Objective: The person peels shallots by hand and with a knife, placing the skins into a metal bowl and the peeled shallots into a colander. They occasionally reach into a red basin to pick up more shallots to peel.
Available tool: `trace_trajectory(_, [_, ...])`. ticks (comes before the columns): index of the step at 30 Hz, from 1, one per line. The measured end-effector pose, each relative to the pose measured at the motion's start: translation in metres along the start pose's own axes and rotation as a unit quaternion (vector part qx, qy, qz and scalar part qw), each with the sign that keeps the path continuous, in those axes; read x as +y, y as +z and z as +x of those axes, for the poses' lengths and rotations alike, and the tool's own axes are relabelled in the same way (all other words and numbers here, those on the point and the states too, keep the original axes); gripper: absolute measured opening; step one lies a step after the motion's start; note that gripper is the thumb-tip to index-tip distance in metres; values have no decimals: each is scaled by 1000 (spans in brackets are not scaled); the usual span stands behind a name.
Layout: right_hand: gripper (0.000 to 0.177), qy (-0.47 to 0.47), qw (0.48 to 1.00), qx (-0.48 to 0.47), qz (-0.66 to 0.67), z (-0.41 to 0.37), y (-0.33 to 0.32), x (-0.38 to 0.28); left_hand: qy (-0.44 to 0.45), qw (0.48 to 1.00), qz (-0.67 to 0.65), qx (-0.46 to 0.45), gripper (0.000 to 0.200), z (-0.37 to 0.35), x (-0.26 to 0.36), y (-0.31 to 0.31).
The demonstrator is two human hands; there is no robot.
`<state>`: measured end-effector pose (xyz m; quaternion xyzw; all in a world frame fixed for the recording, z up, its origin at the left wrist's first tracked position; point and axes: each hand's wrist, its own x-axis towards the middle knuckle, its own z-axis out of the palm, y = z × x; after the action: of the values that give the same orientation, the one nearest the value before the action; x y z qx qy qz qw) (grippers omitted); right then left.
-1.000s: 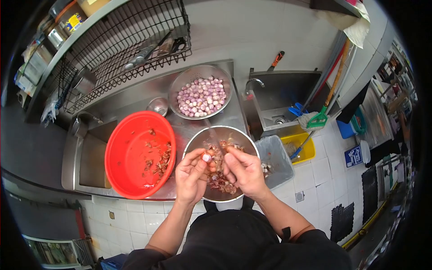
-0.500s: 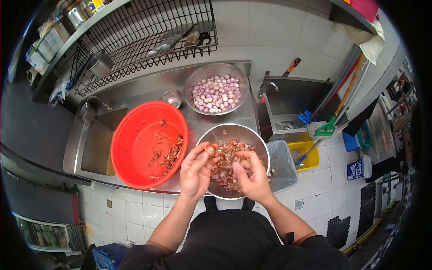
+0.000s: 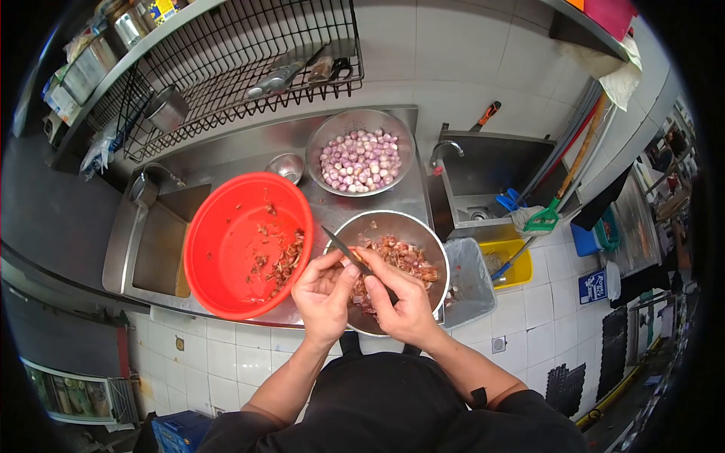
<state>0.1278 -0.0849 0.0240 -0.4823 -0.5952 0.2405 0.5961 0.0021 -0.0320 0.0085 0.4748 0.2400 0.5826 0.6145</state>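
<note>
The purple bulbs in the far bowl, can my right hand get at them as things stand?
Probably, but not freely: your right hand holds a knife. Nothing seems to cover the bulbs, and the way over the near bowl looks open.

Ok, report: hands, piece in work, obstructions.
Right hand gripping knife. Left hand pinching shallot, mostly hidden, by the knife. Metal bowl of peelings beneath; nothing visibly in the way.
</note>
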Motion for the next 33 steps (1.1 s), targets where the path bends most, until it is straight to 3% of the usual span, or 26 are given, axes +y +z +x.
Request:
trace_trajectory(2, [36, -19, 1000, 17, -6, 1, 1, 3, 35, 999, 34, -13, 29, -4, -5, 0])
trace_trajectory(3, [35, 22, 999, 19, 23, 0, 2, 4, 36, 999, 33, -13, 29, -4, -5, 0])
trace_trajectory(5, [33, 61, 997, 21, 51, 0, 1, 4, -34, 998, -47, 3, 32, 0, -4, 1])
trace_trajectory(7, [33, 197, 952, 21, 235, -1, -3, 4, -84, 990, -115, -14, 31, 5, -5, -5])
trace_trajectory(11, [34, 278, 908, 10, 313, 5, -12, -4, -208, 942, -259, -53, 29, 12, -11, -19])
trace_trajectory(13, [34, 302, 888, 33, 345, 6, -11, -6, -217, 931, -287, -60, 30, 14, -16, -22])
trace_trajectory(17, [34, 237, 938, 66, 244, 1, -14, 20, -260, 892, -366, -52, 32, 19, -13, -22])
trace_trajectory(19, [35, 199, 971, 109, 80, 0, -22, 37, -251, 896, -361, -58, 33, 21, -17, -29])
trace_trajectory(20, [36, 187, 978, 84, -45, 3, -29, 42, -242, 900, -357, -64, 34, 21, -18, -32])
trace_trajectory(22, [36, 182, 970, -35, -154, -4, -43, 80, -248, 903, -347, -56, 34, 22, -18, -36])
trace_trajectory(26, [37, 234, 971, 15, -50, -9, -34, 49, -244, 915, -319, -47, 31, 23, -18, -31])
trace_trajectory(28, [40, 247, 962, 4, 117, -5, -27, 24, -218, 935, -275, -54, 31, 21, -23, -30])
trace_trajectory(33, [42, 197, 958, -47, 203, 5, -16, 0, -160, 965, -203, -38, 28, 20, -21, -19])
